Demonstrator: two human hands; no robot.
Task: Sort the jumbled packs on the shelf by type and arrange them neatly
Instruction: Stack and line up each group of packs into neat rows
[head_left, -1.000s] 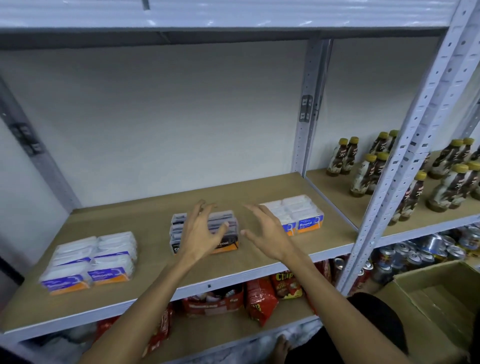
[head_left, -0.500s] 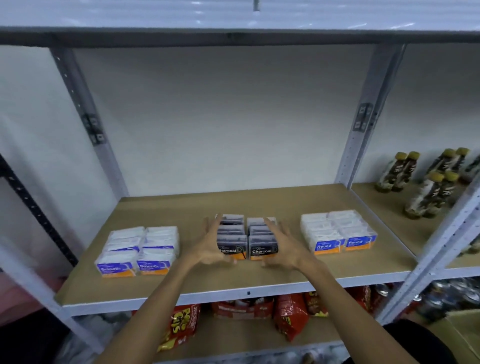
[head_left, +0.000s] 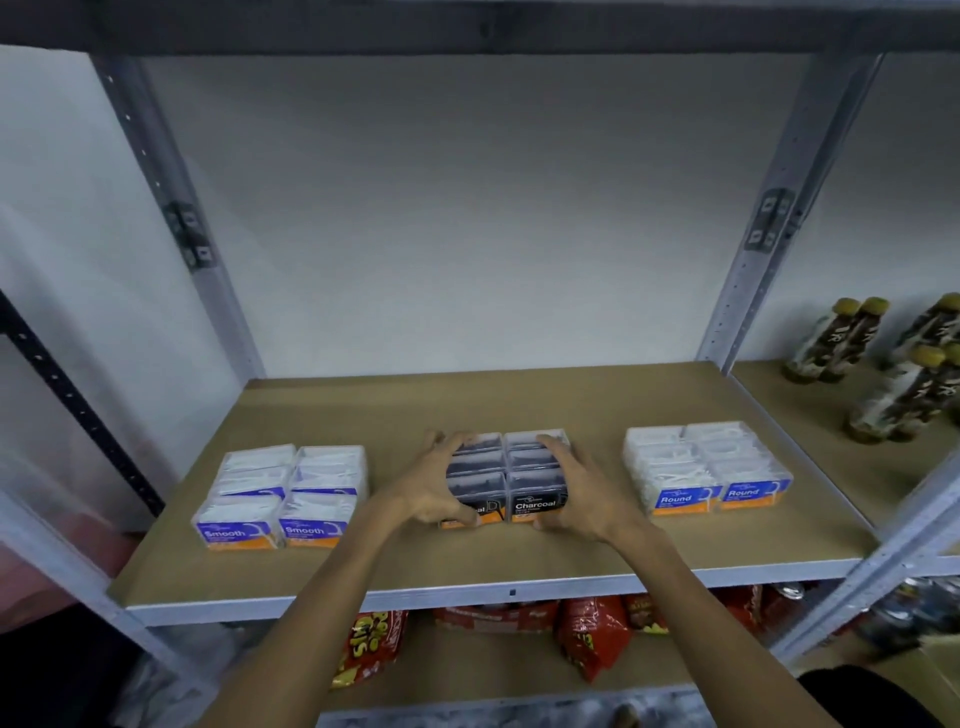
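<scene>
Three tidy blocks of packs sit on the wooden shelf (head_left: 519, 400). White "Smooth" packs (head_left: 283, 496) lie at the left, white "Round" packs (head_left: 706, 473) at the right. Dark "Charcoal" packs (head_left: 506, 475) form two rows in the middle. My left hand (head_left: 434, 486) presses against the left side of the Charcoal block, fingers curled over its edge. On the opposite side, my right hand (head_left: 582, 491) grips the block the same way. Both hands squeeze the block between them.
Brown bottles with yellow caps (head_left: 893, 364) stand on the neighbouring shelf at the right. Red snack bags (head_left: 592, 634) fill the shelf below. Grey metal uprights (head_left: 769, 228) frame the bay, and another shelf board (head_left: 467, 26) runs overhead.
My hands, hovering open above the Charcoal packs a second ago, have closed on both sides of the block. The view has swung so the block sits centred.
</scene>
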